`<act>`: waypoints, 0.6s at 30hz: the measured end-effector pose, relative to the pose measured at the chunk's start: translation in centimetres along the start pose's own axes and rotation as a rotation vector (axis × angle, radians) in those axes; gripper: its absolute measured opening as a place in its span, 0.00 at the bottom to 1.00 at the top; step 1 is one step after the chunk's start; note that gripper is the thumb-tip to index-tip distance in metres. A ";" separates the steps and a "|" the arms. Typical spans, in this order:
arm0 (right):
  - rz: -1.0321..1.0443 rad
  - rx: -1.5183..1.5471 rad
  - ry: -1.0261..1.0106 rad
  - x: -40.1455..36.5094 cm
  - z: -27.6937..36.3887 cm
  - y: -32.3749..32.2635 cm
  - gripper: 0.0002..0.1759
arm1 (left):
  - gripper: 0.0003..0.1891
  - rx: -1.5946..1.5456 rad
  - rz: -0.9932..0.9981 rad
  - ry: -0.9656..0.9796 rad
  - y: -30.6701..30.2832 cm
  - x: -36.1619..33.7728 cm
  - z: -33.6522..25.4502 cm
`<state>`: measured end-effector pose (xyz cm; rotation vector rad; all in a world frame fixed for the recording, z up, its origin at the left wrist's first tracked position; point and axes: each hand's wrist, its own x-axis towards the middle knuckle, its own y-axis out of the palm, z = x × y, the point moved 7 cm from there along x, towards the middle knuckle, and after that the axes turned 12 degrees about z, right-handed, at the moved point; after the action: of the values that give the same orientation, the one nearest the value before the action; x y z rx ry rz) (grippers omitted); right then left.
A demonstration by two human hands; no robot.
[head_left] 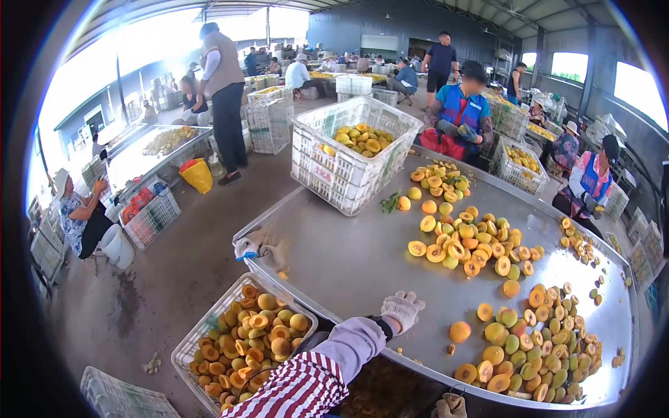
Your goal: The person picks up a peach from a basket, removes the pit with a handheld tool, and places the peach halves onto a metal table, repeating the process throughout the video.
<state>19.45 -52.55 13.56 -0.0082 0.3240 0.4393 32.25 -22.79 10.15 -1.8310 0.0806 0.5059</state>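
My left hand (403,311), in a pale knit glove, is over the near edge of the metal table (334,261). Its fingers are curled, and whatever they may hold is hidden. To its right lie a whole apricot (459,331) and a large heap of apricot halves (536,348). Another pile of halved and whole apricots (467,240) spreads farther up the table. Only part of my gloved right hand (449,406) shows at the bottom edge, its fingers closed. A thin dark curved piece rises beside it, too small to name.
A white crate (348,171) with apricots stands on the table's far left corner. Below the near edge, another crate (182,355) is full of halves. A cloth (263,249) lies at the left corner. A co-worker (460,115) works across the table; others sit and stand around.
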 end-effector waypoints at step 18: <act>-0.100 -0.316 0.030 -2.4 1.1 0.5 0.10 | 0.24 -1.488 0.610 0.571 4.5 -16.8 -4.8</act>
<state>17.51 -53.00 15.33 -0.3381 0.2798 0.3874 17.11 -31.99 13.58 -3.4086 0.8609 0.4481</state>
